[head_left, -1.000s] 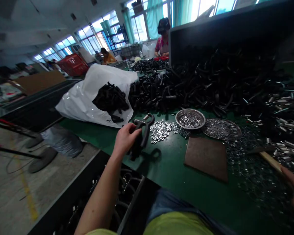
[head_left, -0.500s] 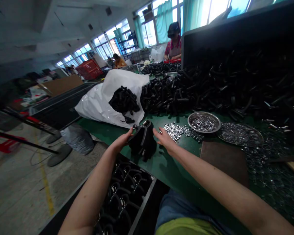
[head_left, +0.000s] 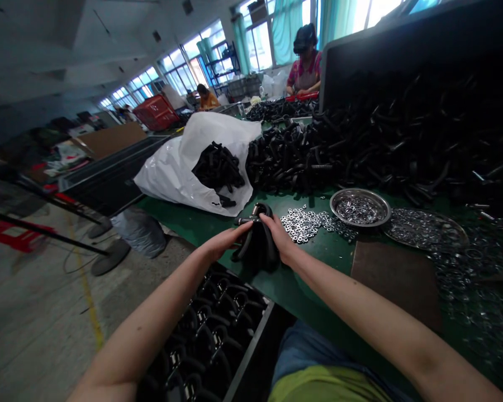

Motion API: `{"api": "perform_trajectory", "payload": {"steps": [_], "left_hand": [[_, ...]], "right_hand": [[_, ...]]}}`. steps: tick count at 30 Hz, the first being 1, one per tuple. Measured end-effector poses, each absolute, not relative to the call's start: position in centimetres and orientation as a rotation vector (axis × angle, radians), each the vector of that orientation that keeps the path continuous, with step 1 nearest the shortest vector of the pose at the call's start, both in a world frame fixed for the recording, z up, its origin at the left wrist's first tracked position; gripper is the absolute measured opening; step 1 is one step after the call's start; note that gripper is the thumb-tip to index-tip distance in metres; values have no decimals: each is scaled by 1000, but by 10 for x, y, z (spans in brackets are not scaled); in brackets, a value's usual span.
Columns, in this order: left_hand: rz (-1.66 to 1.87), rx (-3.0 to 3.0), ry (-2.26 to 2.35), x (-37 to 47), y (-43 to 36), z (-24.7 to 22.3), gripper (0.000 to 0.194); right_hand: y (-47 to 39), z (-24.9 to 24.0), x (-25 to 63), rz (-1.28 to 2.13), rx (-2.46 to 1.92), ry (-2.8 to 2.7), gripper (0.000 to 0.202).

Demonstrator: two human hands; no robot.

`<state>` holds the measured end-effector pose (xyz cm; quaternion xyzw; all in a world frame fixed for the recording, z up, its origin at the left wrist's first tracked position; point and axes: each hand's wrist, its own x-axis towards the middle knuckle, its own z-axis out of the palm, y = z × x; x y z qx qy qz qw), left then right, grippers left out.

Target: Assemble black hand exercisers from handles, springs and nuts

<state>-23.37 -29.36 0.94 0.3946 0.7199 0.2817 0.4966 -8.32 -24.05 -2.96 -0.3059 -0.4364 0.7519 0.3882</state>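
A black curved clamp-like part (head_left: pixel 260 248) with a metal spring and bolt at its top stands in front of me, over the green table. My left hand (head_left: pixel 226 241) closes on its left side, fingertips at the bolt's end. On the other side, my right hand (head_left: pixel 279 234) grips the part, thumb and fingers near the spring. The undersides of both hands and some fingers are hidden behind the part. Small metal nuts (head_left: pixel 304 223) lie spread just right of my right hand.
A white sack (head_left: pixel 167 176) of black pieces lies beyond my hands. A metal bowl (head_left: pixel 360 192) and a heap of black parts (head_left: pixel 293 156) are to the right. Below left stands a crate (head_left: pixel 251 340) of assembled parts. A co-worker (head_left: pixel 305 70) sits across the table.
My right hand has moved from beside the black part onto it. My left hand has come up to the bolt's end. The view has shifted slightly.
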Motion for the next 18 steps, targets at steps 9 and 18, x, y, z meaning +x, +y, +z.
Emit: {"api": "perform_trajectory", "payload": {"steps": [9, 18], "left_hand": [[1030, 1143, 1345, -126, -363, -47, 68], [905, 1128, 1179, -85, -372, -87, 52]], "right_hand": [[-288, -29, 46, 958, -429, -2103, 91], [-331, -59, 70, 1334, -918, -1756, 105]]}}
